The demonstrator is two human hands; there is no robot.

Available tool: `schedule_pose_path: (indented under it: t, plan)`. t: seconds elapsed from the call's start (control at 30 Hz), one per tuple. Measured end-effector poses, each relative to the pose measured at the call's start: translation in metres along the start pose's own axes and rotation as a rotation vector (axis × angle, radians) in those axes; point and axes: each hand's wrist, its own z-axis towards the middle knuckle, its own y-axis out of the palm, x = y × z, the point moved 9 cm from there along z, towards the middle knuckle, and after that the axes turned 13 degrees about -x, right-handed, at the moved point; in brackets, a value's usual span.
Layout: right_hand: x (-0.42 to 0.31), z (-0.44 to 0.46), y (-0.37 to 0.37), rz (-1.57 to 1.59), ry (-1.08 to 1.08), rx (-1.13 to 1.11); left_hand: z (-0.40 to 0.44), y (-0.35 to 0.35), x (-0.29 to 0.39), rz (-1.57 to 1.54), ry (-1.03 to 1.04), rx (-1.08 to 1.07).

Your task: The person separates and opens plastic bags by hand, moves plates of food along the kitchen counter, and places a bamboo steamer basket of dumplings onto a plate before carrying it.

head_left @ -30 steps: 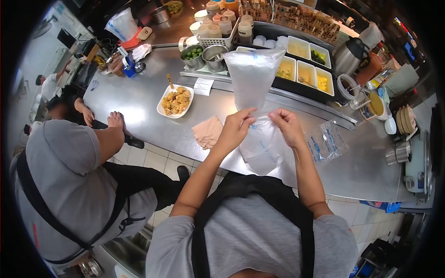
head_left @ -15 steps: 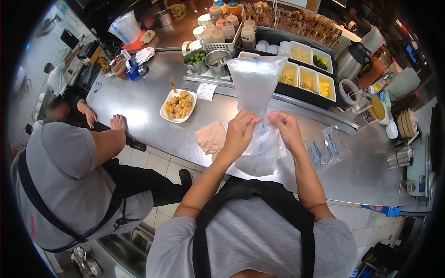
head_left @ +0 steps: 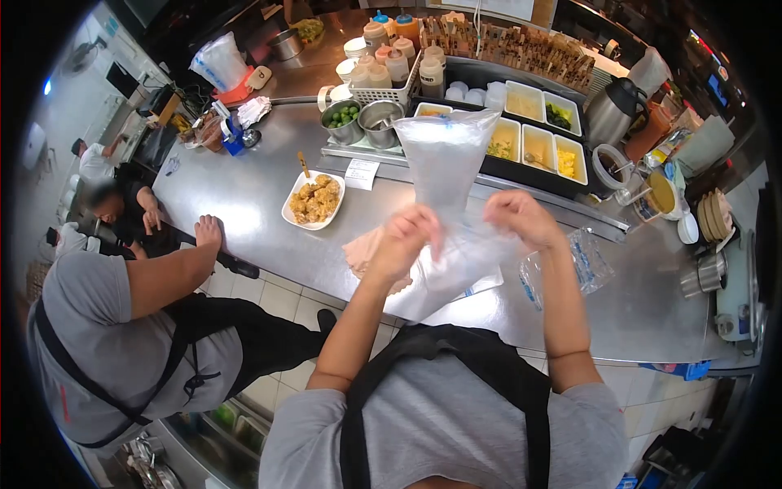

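A clear plastic bag (head_left: 466,254), smeared by motion, stretches between my hands above the counter's front edge. The fingers of my left hand (head_left: 407,242) are pinched at its left side and blurred. At its upper right corner, my right hand (head_left: 528,220) has bent fingers closed on the film. Just beyond my hands stands a tall upright bundle of translucent plastic bags (head_left: 446,159), flared at the top; its lower end is hidden. A peach-coloured cloth (head_left: 361,251) lies partly behind my left hand. To the right is a flat clear packet with blue print (head_left: 582,265).
A white bowl of fried pieces (head_left: 314,202) and a paper slip (head_left: 361,174) are on the steel counter (head_left: 244,175). Food tubs (head_left: 521,102), metal pots (head_left: 342,122) and squeeze bottles (head_left: 399,65) line the back. A co-worker (head_left: 147,326) stands close on my left.
My hands have moved apart, the right one rightward, spreading the bag between them. The bag's lower part has swung up and blurred. The co-worker on my left has shifted slightly.
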Motion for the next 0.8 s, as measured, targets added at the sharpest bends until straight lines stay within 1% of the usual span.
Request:
schedule_pose_path:
  t: [0.03,0.1,0.13,0.17,0.2,0.27,0.3,0.33,0.37,0.4,0.43,0.47,0.53,0.57,0.6,0.63,0.67,0.7,0.73,0.77,0.8]
  plan:
    - [-0.014,0.003,0.000,0.001,-0.004,0.002,0.002,-0.008,0.025,-0.084,0.162,0.111]
    - [-0.070,0.012,-0.001,-0.180,-0.216,0.090,0.013,-0.019,0.070,0.221,0.170,0.377]
    - [-0.086,0.009,-0.021,-0.267,-0.176,0.368,0.022,-0.018,0.090,0.319,0.165,0.426]
    - [-0.113,0.013,-0.032,-0.412,-0.276,0.488,0.031,-0.022,0.104,0.417,0.161,0.475]
    - [-0.113,0.029,-0.044,-0.410,-0.274,0.489,0.042,-0.037,0.102,0.416,0.158,0.474]
    - [-0.083,0.060,-0.072,-0.338,-0.127,0.530,0.064,-0.068,0.086,0.303,0.173,0.345]
    - [-0.076,0.067,-0.077,-0.341,-0.136,0.530,0.064,-0.080,0.075,0.201,0.088,0.375]
    - [-0.046,0.077,-0.083,-0.051,-0.015,0.490,0.064,-0.078,0.077,0.207,0.093,0.372]
    - [-0.016,0.085,-0.081,0.239,0.110,0.439,0.062,-0.075,0.069,0.050,0.072,0.354]
    - [-0.006,0.085,-0.078,0.240,0.112,0.433,0.059,-0.072,0.060,-0.111,0.049,0.338]
    - [0.002,0.084,-0.069,0.268,0.068,0.400,0.063,-0.144,0.004,-0.035,-0.206,0.380]
    - [0.012,0.084,-0.064,0.295,0.024,0.367,0.055,-0.152,-0.013,-0.039,-0.204,0.388]
    - [0.093,0.095,-0.085,-0.396,0.453,0.373,0.034,-0.154,-0.046,0.072,-0.282,0.497]
    - [0.102,0.083,-0.065,-0.007,0.412,0.388,0.024,-0.150,-0.059,0.133,-0.326,0.545]
    - [0.105,0.082,-0.065,-0.010,0.403,0.392,0.020,-0.144,-0.064,0.194,-0.358,0.593]
    - [0.103,0.086,-0.068,0.078,0.290,0.412,0.019,-0.144,-0.062,0.254,-0.384,0.643]
    - [0.107,0.086,-0.067,0.177,0.188,0.428,0.017,-0.142,-0.063,0.253,-0.387,0.647]
    - [0.107,0.081,-0.058,0.183,0.196,0.426,0.020,-0.133,-0.047,0.437,-0.311,0.610]
    - [0.095,0.080,-0.058,0.155,0.145,0.450,0.029,-0.125,-0.029,0.622,-0.222,0.563]
    - [0.084,0.079,-0.058,0.127,0.093,0.474,0.034,-0.127,-0.025,0.625,-0.218,0.561]
    - [0.083,0.081,-0.059,0.129,0.097,0.474,0.037,-0.131,-0.030,0.632,-0.300,0.546]
